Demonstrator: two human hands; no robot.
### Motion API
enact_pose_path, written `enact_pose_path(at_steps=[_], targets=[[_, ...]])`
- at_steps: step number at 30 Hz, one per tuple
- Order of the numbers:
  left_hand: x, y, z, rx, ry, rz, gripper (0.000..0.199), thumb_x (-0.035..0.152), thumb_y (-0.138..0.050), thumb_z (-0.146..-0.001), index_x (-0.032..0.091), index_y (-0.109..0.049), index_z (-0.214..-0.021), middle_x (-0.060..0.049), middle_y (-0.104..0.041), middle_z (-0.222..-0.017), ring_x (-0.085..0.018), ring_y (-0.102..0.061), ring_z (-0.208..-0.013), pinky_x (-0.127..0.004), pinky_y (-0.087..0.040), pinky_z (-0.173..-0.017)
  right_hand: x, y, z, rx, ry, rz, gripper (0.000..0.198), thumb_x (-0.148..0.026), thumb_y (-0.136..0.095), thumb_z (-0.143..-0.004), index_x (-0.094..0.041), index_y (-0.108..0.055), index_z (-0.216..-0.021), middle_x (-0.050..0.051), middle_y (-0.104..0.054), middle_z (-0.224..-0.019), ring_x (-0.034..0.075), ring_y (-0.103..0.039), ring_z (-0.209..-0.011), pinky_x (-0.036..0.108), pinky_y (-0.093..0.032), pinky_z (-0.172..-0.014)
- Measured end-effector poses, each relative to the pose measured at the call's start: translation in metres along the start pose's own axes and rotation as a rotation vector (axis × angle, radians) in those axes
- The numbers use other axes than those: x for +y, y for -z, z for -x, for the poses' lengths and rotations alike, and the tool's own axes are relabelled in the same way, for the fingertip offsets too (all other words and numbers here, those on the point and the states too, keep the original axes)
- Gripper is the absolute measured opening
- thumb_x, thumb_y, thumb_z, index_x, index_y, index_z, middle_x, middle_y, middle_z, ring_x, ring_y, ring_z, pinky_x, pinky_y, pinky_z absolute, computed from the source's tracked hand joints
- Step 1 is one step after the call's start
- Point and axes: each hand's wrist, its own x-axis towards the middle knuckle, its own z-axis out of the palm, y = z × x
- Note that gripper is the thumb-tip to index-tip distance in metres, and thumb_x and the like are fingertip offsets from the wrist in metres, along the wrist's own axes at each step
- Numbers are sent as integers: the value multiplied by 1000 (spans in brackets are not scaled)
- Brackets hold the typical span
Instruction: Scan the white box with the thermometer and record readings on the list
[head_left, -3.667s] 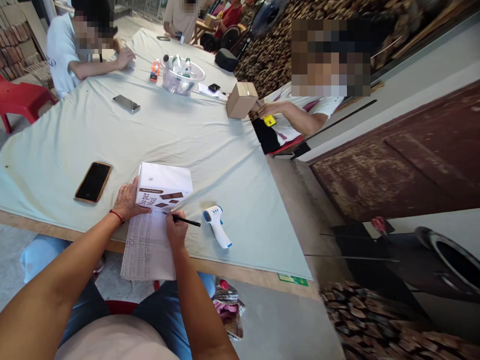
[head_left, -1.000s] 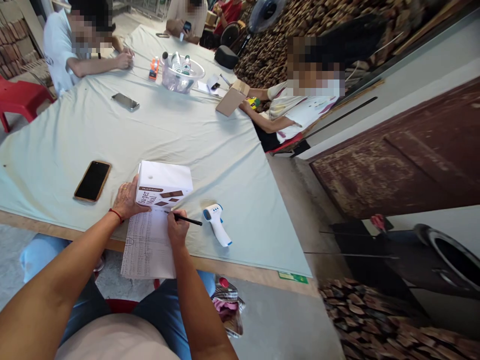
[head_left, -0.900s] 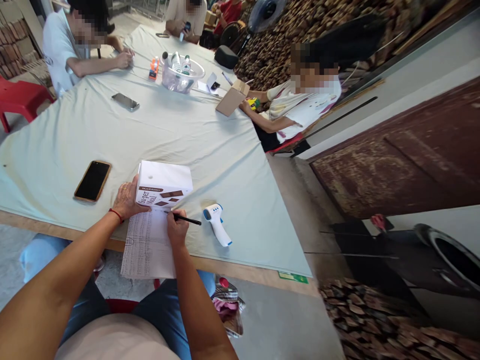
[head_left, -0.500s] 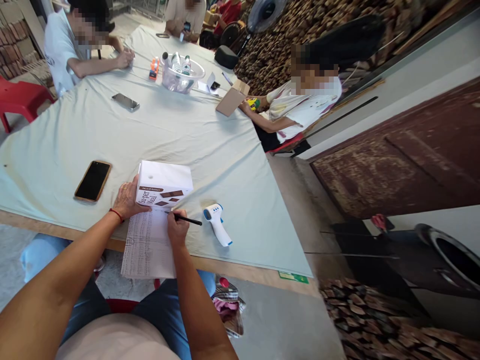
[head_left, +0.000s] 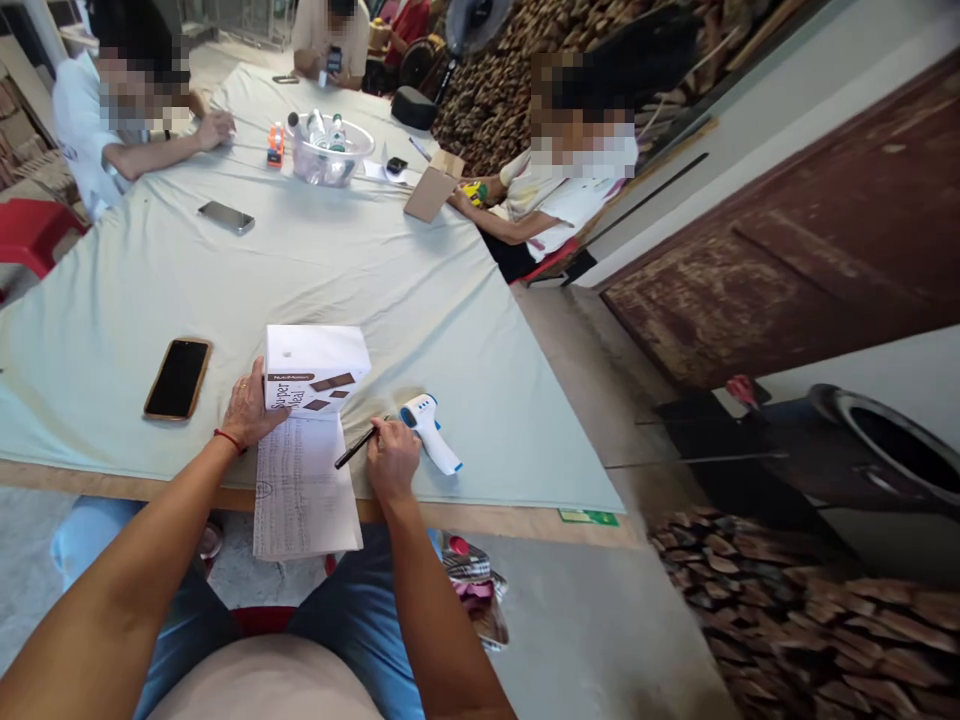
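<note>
My left hand [head_left: 253, 408] is closed on the left side of a white box [head_left: 319, 352] with chocolate-bar pictures and "Super Meal" print. The box rests on the far end of a printed paper sheet [head_left: 307, 495], which hangs over the table's near edge. Just right of the paper, my right hand [head_left: 394, 455] is closed on a black pen [head_left: 355, 446], which points left and down from the fingers over the sheet's edge. Close beside those fingertips lies a white and blue infrared thermometer [head_left: 433, 432]; whether they touch it I cannot tell.
A phone in a brown case [head_left: 178, 379] lies left of the box, another phone [head_left: 226, 217] farther off. Beyond are a plastic basket of bottles [head_left: 330, 160], an orange item [head_left: 275, 146] and a cardboard box [head_left: 430, 193]. Several people sit around the cloth-covered table [head_left: 300, 270].
My right hand has moved right, off the paper and up to the thermometer. The pen now points left instead of right. My left hand keeps its hold on the box; the view has shifted.
</note>
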Motion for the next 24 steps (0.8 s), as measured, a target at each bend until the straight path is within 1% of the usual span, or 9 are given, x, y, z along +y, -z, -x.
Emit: enact_pose_path(at_steps=[3,5,7,10,13,16,18,21,24], targets=[[-4,4,-3,-38,-17,54,84,48,-68,-76,11,-31,-142,-17,-65,-124,-35,-60,-118,-53,-44,-104,-3,-4,-1,-52,-14,47,31,-12,-49,-84,-18,-72,-104,10,-66,-94,24,-54,-92,36,-35,-81],[-6,6,-5,-26,-19,98,77,51,-60,-83,10,-30,-141,-18,-66,-121,-33,-62,-114,-52,-46,-100,-4,-2,-3,-38,-33,38,31,-13,-50,-84,-18,-72,-106,9,-65,-93,24,-53,-91,35,-35,-81],[-7,7,-7,-15,-33,118,69,52,-55,-86,12,-33,-139,-17,-68,-117,-31,-64,-109,-51,-48,-97,0,4,-7,39,-86,39,34,-17,-52,-84,-19,-69,-113,9,-63,-99,24,-53,-96,36,-36,-84],[-8,7,-10,17,-28,115,63,50,-53,-88,13,-38,-137,-17,-68,-117,-31,-65,-107,-51,-49,-97,19,21,-19,151,-275,117,43,-26,-58,-83,-19,-63,-125,14,-57,-118,29,-50,-109,41,-37,-89],[-8,7,-11,46,25,118,56,47,-47,-91,14,-43,-137,-16,-67,-122,-31,-64,-111,-51,-49,-98,43,37,-33,15,-458,189,47,-31,-65,-80,-16,-62,-124,19,-58,-119,33,-53,-110,43,-39,-89],[-9,7,-12,52,61,126,53,46,-43,-92,14,-47,-135,-17,-65,-127,-32,-62,-116,-51,-47,-101,54,46,-42,-134,-499,127,42,-33,-68,-79,-15,-65,-117,18,-63,-108,32,-57,-103,40,-41,-84],[-9,8,-12,53,76,125,53,46,-42,-92,14,-49,-134,-18,-64,-128,-33,-61,-118,-52,-47,-101,47,46,-42,-96,-499,-34,38,-34,-67,-78,-16,-67,-112,15,-65,-103,28,-58,-96,37,-42,-80],[-7,11,-13,51,92,117,49,45,-43,-92,16,-51,-131,-16,-66,-125,-33,-61,-117,-53,-48,-100,14,39,-35,-18,-492,-508,31,-43,-63,-76,-18,-66,-96,4,-64,-81,20,-54,-75,30,-42,-68],[-3,14,-14,51,91,113,47,46,-43,-93,18,-52,-129,-14,-67,-125,-32,-62,-116,-52,-48,-99,-35,29,-25,-131,-511,-994,33,-53,-61,-74,-21,-54,-71,-5,-46,-55,12,-39,-53,26,-35,-52]])
